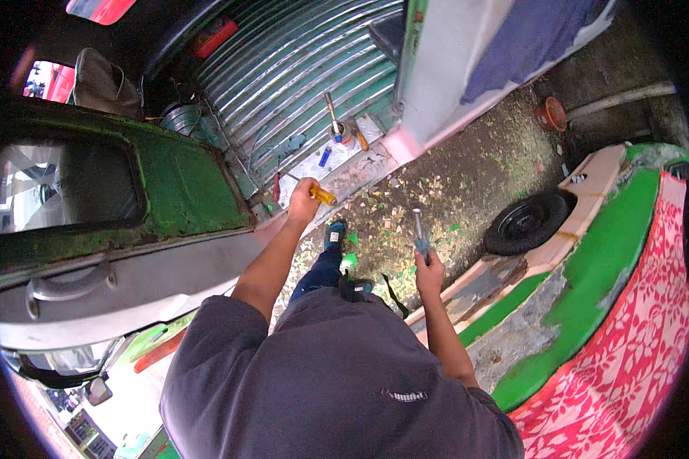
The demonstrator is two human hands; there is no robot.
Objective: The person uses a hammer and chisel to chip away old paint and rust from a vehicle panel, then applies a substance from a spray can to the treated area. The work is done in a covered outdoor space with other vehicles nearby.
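Observation:
My left hand (304, 200) is closed around a tool with a see-through yellow handle (323, 196), held over the sill of the open vehicle doorway. The rest of that tool is hidden by my fingers. My right hand (429, 274) grips a tool with a grey-green handle and a straight metal shaft (418, 223), its tip pointing away from me above the ground. Just beyond my left hand, a red-handled tool (276, 186), a small blue item (325, 157) and an orange-yellow handle (362, 141) lie on or beside white paper. A metal shaft (332, 109) leans by a small container (343, 134).
Ribbed metal flooring (298, 61) stretches beyond the sill. At left is a green door (180, 191) with a window. On the right, a tyre (530, 222) sits by a green-and-beige panel (589, 252), near patterned red cloth (620, 367). Paint flakes (390, 203) litter the ground.

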